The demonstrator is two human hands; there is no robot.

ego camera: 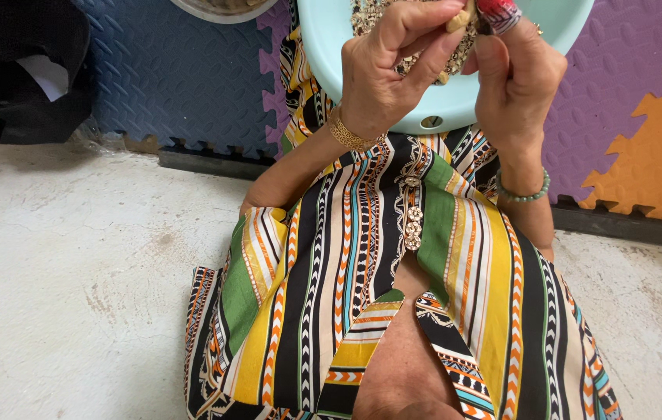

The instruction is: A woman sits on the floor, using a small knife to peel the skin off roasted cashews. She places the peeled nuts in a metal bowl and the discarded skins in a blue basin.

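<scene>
I see both hands raised over a pale turquoise plastic basin (362, 58) that rests on the lap at the far middle of the view. The left hand (389, 74), with a gold bracelet at the wrist, has its fingers curled together and pinched on a small tan piece (462, 19) at the top edge of the frame; the right hand (519, 78), wearing a green bead bracelet, meets it there, its thumb wrapped in red cloth tape (498, 12) and pressed against the same piece. Whether the right fingers close fully around it I cannot tell — the frame cuts them off. Inside the basin lies a heap of small mottled brown-and-cream pieces (378, 12), mostly hidden behind the hands, so I judge the sorting or shelling as somewhere mid-way, with plenty still in the heap; how much is finished does not show. A second round rim (218, 9) peeks in at the far left. Room is tight — the basin edge sits just under the knuckles, the foam floor mats (175, 70) lie beyond, and a black bag (24, 70) is well apart on the far left. Bare concrete floor (74, 272) lies to either side of the striped dress (424, 295).
</scene>
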